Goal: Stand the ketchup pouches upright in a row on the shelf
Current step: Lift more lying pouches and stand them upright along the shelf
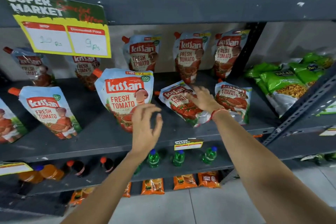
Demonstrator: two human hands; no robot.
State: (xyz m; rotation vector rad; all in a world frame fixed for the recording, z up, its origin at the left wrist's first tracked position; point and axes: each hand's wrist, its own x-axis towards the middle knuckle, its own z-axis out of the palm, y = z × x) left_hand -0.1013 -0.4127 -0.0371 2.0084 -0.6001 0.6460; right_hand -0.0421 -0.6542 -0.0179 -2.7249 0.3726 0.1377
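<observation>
Several Kissan ketchup pouches stand on the dark grey shelf [101, 132]. One large pouch [125, 92] stands upright at the front centre, with another [48, 111] to its left. A pouch [179, 103] lies tilted on its back right of centre. My right hand [203, 99] rests on this lying pouch with fingers spread. Just right of it stands another pouch [233, 98]. My left hand [146, 127] hovers open in front of the large centre pouch, holding nothing. Three pouches [190, 54] lean against the back wall.
A yellow price sign [67, 36] hangs from the shelf above at the left. Green snack bags [283, 82] fill the neighbouring shelf at the right behind a slanted metal brace [307, 100]. Soft-drink bottles [179, 158] stand on the shelf below.
</observation>
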